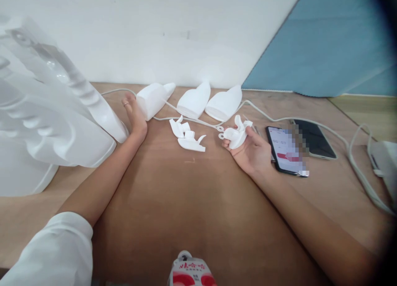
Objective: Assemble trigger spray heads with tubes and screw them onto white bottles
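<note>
My left hand (135, 116) lies against the wide end of a white pointed plastic piece (152, 100), its fingers bent round the far side and partly hidden. Two similar white pointed pieces, one in the middle (192, 101) and one to its right (223, 104), lie beside it along the wall. Palm up, my right hand (251, 147) holds a small white plastic piece with curved fins (236, 134) between thumb and fingers. Two more small finned pieces (180, 128) (190, 142) rest on the table between my hands, close together.
Large moulded white plastic panels (77, 100) stand at the left. A lit phone (283, 149) and a dark phone (316, 139) lie right of my right hand. A white cable (273, 118) runs across the table. A red-and-white package (192, 273) is at the near edge.
</note>
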{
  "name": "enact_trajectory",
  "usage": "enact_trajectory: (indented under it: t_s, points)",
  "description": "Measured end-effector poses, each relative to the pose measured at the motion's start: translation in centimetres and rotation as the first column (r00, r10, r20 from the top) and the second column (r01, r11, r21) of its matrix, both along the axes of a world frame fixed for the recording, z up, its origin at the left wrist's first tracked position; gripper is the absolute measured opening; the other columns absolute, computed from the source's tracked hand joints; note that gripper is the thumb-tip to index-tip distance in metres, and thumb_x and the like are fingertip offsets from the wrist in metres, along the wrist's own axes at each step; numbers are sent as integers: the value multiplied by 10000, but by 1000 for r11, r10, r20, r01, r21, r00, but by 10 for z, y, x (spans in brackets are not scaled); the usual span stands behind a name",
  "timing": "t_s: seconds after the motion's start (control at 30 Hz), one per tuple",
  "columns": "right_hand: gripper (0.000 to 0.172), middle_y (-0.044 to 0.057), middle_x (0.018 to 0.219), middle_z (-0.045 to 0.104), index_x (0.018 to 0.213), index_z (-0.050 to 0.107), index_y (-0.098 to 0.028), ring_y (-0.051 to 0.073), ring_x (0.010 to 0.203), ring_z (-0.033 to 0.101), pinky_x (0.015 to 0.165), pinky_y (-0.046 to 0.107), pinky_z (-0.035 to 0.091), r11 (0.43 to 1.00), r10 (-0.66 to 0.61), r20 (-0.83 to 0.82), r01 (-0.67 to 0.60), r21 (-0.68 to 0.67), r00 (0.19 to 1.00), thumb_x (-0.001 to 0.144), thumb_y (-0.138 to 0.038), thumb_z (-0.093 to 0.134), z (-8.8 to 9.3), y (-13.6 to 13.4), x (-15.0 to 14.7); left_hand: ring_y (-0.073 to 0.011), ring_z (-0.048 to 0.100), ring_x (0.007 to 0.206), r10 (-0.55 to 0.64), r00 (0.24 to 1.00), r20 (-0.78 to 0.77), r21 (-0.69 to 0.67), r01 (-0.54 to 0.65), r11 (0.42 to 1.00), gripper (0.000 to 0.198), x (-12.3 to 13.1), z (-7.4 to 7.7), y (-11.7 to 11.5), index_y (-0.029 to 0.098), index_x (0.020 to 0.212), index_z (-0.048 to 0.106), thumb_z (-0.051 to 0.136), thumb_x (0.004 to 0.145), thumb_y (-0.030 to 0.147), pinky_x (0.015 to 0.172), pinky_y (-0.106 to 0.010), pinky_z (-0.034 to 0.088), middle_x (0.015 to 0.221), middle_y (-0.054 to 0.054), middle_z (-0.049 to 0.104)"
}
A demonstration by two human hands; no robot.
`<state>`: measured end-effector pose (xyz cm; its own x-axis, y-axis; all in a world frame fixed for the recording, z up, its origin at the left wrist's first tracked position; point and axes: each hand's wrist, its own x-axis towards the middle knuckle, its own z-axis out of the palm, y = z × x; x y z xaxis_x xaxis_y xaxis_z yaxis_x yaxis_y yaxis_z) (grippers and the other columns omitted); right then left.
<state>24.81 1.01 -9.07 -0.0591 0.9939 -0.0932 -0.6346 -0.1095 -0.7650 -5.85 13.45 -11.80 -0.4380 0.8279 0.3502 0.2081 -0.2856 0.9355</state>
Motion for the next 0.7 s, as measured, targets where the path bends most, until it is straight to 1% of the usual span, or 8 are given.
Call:
enact_trajectory:
  t_s: [0.07, 0.13, 0.17, 0.3, 0.4, 0.47, 0.6, 0.7]
  points:
    - [245, 95, 887, 671, 871, 632, -140, 181, 747, 616, 611, 285, 525, 1000, 0, -9, 0, -11, 1000, 869, -334, 482, 0, 0, 1, -198, 555, 1134, 30, 999, -11, 64, -29, 998, 629, 3, 1, -1, 184, 1141, 354, 318, 850, 741, 1003, -352, 412, 1200, -131, 524]
    - [259, 105, 894, 667, 877, 634, -133, 189, 771, 617, 611, 285, 525, 1000, 5, -19, -5, -15, 1000, 879, -331, 467, 0, 0, 1, -192, 608, 1011, 12, 998, -55, 111, -6, 994, 687, 7, 2, -4, 205, 1133, 387, 616, 717, 702, 910, -329, 471, 1166, -102, 551]
    - [265, 109, 899, 666, 881, 634, -131, 191, 780, 616, 611, 285, 524, 1000, 8, -23, -8, -18, 1000, 886, -328, 456, 0, 1, 1, -188, 619, 971, -4, 997, -81, 126, 14, 992, 714, 8, 3, -6, 211, 1148, 397, 686, 678, 663, 882, -326, 485, 1162, -97, 558]
    - [287, 118, 909, 663, 885, 628, -134, 188, 769, 606, 602, 287, 522, 1000, 8, -36, -9, -25, 999, 914, -311, 404, -1, 1, 2, -209, 624, 975, -40, 957, -286, 101, 72, 992, 479, 11, 4, -11, 204, 1105, 508, 571, 826, 589, 918, -373, 474, 1097, -102, 608]
    - [256, 110, 909, 665, 919, 624, -145, 184, 741, 602, 591, 292, 518, 1000, 14, -44, -14, 2, 999, 907, -305, 424, -2, 1, 3, -255, 568, 1109, -70, 852, -519, 75, 127, 989, 405, 13, 7, -15, 183, 1021, 595, 559, 848, 548, 1020, -408, 411, 1110, -119, 611]
    - [227, 106, 899, 667, 941, 620, -153, 184, 733, 603, 584, 294, 516, 1000, 16, -52, -16, 10, 998, 893, -297, 451, -2, 1, 2, -284, 516, 1187, -75, 788, -611, 57, 139, 989, 472, 15, 9, -18, 178, 1071, 600, 633, 789, 555, 1059, -426, 378, 1180, -134, 576]
    - [211, 105, 877, 658, 904, 609, -143, 175, 683, 588, 569, 305, 513, 1000, 11, -48, -12, -6, 999, 882, -296, 465, -1, 0, 2, -362, 368, 1326, -139, 698, -703, -45, 151, 988, 882, 19, 10, -24, 237, 1271, 512, 805, 532, 619, 1102, -511, 310, 1384, -142, 421]
    - [151, 48, 844, 637, 930, 597, -182, 161, 677, 578, 564, 295, 505, 999, 21, -86, -19, 29, 996, 874, -256, 478, 2, -1, 1, -350, 375, 1323, -166, 688, -706, -61, 174, 983, 838, 19, 8, -24, 247, 1249, 542, 833, 529, 562, 1109, -496, 307, 1379, -129, 434]
